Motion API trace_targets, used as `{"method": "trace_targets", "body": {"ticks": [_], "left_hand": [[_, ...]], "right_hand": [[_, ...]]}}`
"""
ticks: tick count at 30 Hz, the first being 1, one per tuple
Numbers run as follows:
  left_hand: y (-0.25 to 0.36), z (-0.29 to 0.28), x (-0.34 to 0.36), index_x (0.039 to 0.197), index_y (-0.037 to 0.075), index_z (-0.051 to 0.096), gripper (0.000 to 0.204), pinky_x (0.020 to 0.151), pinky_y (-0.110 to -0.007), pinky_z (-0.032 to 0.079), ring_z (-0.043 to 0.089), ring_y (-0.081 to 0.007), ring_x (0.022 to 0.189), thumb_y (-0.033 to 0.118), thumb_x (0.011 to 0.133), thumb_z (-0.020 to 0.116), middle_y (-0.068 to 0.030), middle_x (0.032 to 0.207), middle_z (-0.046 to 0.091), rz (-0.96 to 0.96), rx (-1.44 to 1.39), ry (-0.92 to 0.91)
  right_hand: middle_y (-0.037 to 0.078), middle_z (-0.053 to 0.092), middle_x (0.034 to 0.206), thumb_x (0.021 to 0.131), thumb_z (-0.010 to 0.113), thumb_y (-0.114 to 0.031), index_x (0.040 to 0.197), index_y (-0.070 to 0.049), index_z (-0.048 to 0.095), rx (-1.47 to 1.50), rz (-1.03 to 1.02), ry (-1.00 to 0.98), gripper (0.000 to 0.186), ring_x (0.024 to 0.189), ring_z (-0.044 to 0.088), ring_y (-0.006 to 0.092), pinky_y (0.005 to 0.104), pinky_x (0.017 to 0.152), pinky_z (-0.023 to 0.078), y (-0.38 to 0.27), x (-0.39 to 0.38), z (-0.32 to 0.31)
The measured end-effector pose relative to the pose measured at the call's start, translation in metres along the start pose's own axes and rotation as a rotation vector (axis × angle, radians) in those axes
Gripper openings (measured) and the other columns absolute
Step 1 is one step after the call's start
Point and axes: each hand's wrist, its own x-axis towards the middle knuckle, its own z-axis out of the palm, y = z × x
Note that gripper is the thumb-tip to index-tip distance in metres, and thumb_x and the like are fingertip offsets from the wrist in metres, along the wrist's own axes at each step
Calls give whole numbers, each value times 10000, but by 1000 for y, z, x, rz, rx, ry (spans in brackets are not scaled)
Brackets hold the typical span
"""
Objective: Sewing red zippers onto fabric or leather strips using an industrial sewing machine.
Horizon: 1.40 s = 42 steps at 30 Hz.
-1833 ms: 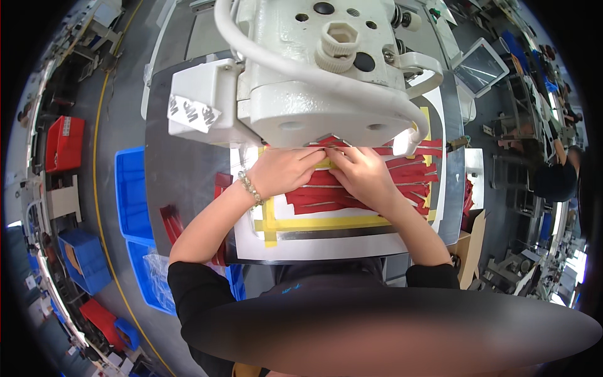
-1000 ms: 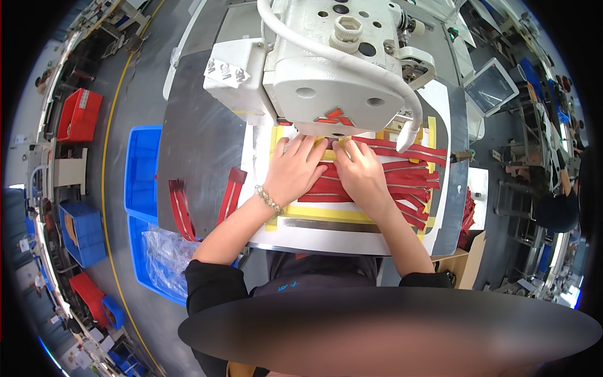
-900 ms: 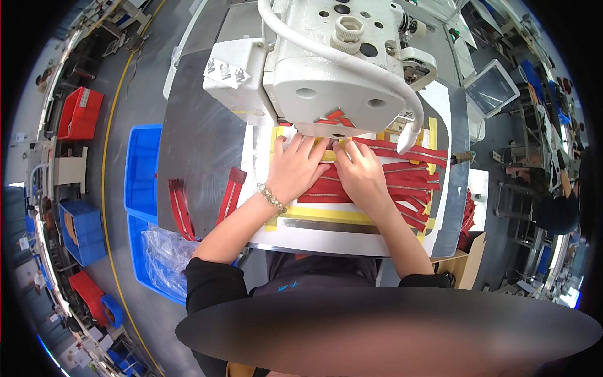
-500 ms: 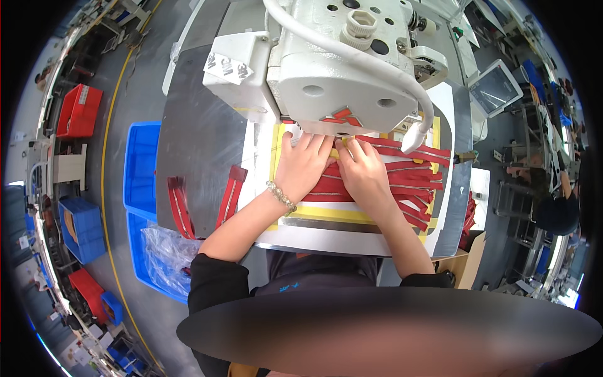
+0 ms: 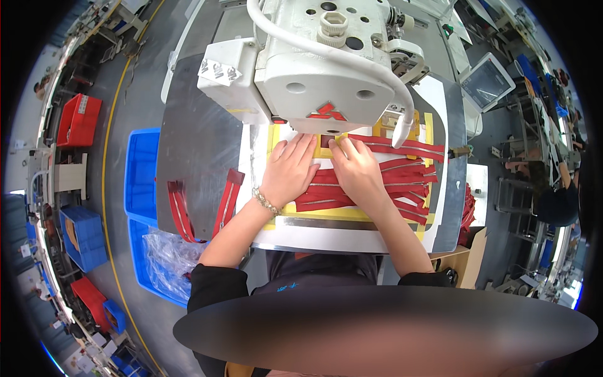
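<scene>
Your left hand [image 5: 287, 173] plus right hand [image 5: 357, 173]: two | your bracelet [image 5: 267, 203]: one | white machine head [image 5: 323, 78]: one | blue bins [image 5: 142, 173] nearest you: two | red zipper strips [image 5: 402, 180]: several, overlap hides exact count

One view here: the left fisheye cam of a pair worn on the person's head, looking pretty steeply down at the counter [image 5: 195, 135]. It's fairly close in, so both hands [image 5: 287, 174] land around mid-frame, forearms [image 5: 235, 234] coming up from below. A white machine head [image 5: 320, 78] looms upper center. Super wide too, floor [image 5: 137, 85] on the left, edges bending toward the black rim.
</scene>
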Motion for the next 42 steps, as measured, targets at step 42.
{"method": "trace_targets", "body": {"ticks": [42], "left_hand": [[4,10,15,1185,214,580,416,879,-439,282,489,-152,1053,264,781,665,40,1092,552,-27,213,4]], "right_hand": [[92,551,925,708,574,-42,1028,44,619,23,19,36,334,875,549,240,322,796,476,7,-1,6]]}}
